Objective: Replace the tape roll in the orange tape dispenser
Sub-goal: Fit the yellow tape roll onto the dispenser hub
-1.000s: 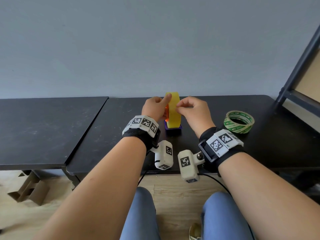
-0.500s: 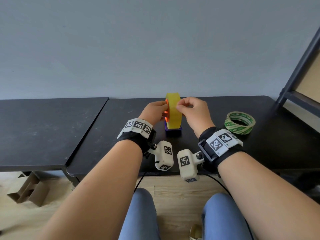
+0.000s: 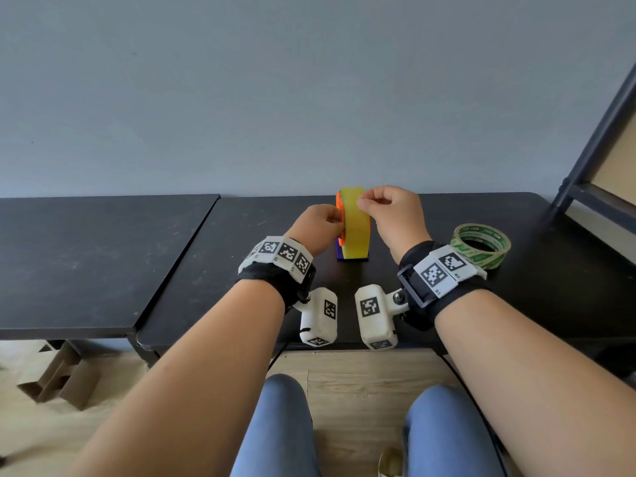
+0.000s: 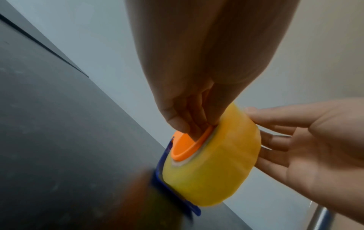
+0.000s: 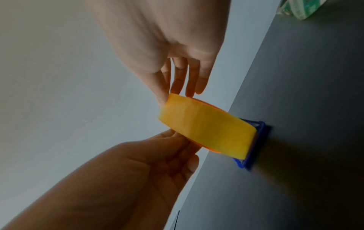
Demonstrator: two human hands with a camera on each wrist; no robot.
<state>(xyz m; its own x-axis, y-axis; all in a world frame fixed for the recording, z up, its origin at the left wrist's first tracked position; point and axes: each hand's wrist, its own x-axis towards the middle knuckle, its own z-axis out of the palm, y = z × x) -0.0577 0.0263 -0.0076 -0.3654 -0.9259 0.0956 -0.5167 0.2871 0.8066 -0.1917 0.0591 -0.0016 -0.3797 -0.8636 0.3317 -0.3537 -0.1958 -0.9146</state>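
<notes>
head view, one dispenser (image 3: 340, 220), yellow roll (image 3: 356, 230), green roll (image 3: 481, 259)

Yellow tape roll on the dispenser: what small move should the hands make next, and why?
Probably lift the tape's free end with the right hand, whose grip pinches the top edge of the yellow tape roll. The roll seems seated on the orange hub, which the left hand pinches to steady it. No loose end shows yet.
</notes>
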